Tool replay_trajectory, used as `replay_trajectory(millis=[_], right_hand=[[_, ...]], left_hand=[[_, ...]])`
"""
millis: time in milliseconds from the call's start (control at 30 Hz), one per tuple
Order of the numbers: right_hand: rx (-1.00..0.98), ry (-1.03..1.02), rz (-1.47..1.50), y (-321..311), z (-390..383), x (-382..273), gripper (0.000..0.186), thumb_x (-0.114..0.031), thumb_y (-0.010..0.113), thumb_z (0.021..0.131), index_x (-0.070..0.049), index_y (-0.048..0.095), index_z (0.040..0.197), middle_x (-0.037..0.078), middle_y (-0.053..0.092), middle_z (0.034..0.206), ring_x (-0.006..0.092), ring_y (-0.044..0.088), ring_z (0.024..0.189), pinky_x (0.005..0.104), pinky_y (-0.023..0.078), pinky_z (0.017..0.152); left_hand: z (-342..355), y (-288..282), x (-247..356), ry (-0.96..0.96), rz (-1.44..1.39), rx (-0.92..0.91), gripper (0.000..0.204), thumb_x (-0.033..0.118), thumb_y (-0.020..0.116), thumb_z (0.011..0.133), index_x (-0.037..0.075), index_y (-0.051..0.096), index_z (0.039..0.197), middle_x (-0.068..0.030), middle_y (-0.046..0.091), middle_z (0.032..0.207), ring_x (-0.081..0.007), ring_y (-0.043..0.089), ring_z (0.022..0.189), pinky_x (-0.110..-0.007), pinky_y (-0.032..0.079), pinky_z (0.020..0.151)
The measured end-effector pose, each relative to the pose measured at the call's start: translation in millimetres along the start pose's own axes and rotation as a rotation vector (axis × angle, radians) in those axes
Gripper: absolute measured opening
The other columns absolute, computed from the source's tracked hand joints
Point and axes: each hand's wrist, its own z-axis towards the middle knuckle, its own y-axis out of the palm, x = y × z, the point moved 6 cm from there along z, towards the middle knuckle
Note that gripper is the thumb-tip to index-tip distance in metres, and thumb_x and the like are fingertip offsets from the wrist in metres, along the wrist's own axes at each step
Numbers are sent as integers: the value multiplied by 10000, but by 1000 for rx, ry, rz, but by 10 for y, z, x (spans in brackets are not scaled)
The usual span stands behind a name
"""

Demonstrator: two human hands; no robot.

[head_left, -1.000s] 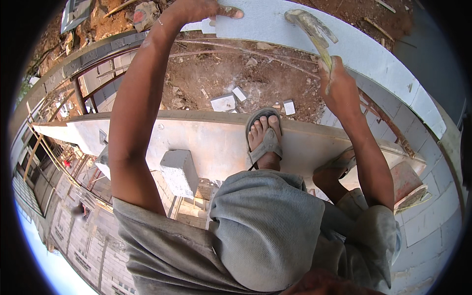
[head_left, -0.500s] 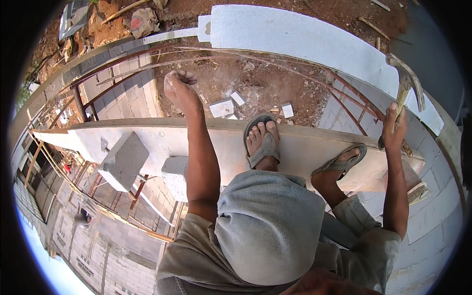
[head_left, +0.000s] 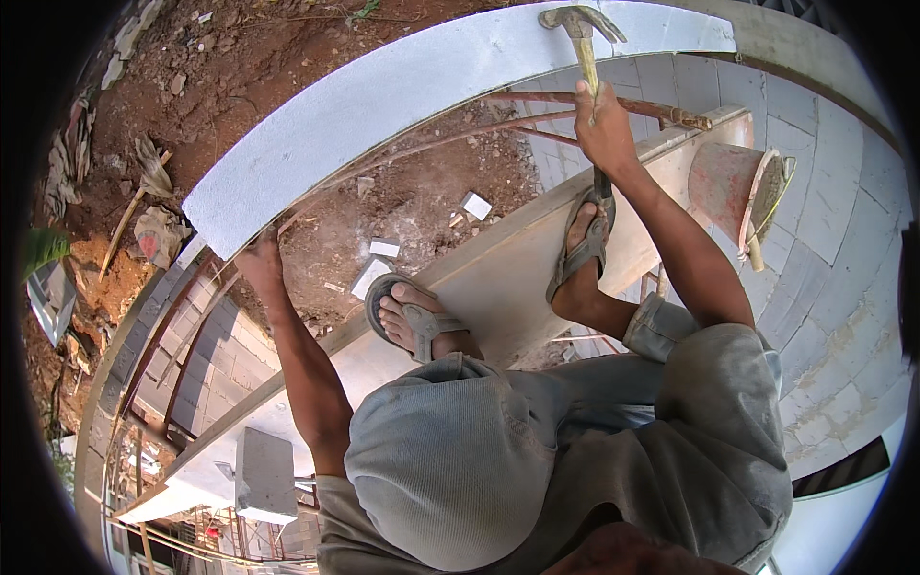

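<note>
My right hand (head_left: 605, 126) is closed round the handle of a claw hammer (head_left: 587, 59). The hammer's metal head stands over the right part of a long white block (head_left: 412, 91), which lies along the top of a wall; whether it touches the block cannot be told. At the block's left end, my left hand (head_left: 261, 261) is against its near lower edge, with the fingers mostly hidden there. Both my feet in grey sandals rest on a pale plank platform (head_left: 503, 273) between me and the wall.
A mortar-stained bucket (head_left: 724, 192) stands at the platform's right end. A grey block (head_left: 265, 470) sits on its left part. Reddish scaffold pipes (head_left: 546, 117) run along the wall. Beyond the platform's far edge, white block pieces (head_left: 476, 205) lie on brown soil below.
The view has turned toward the right. My left hand has gone from mid-air over the gap to the white block's left end. The hammer has shifted from the block's right end farther inward along it.
</note>
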Motion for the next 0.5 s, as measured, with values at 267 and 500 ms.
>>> replay_trajectory(millis=[267, 500], right_hand=[[-27, -5, 26, 174, -61, 58, 424, -370, 426, 1012, 47, 492, 985, 288, 603, 720, 496, 609, 726, 512, 467, 636], [-51, 42, 76, 102, -185, 196, 400, -352, 437, 1009, 45, 475, 1023, 299, 604, 731, 502, 606, 739, 522, 471, 652]], left_hand=[[-14, -71, -99, -51, 224, 7, 550, 217, 838, 719, -100, 615, 1110, -178, 664, 1100, -271, 607, 992, -354, 435, 942], [-74, -6, 179, 0, 70, 32, 550, 341, 856, 697, -114, 643, 919, -141, 671, 862, -259, 571, 788, -365, 460, 832]])
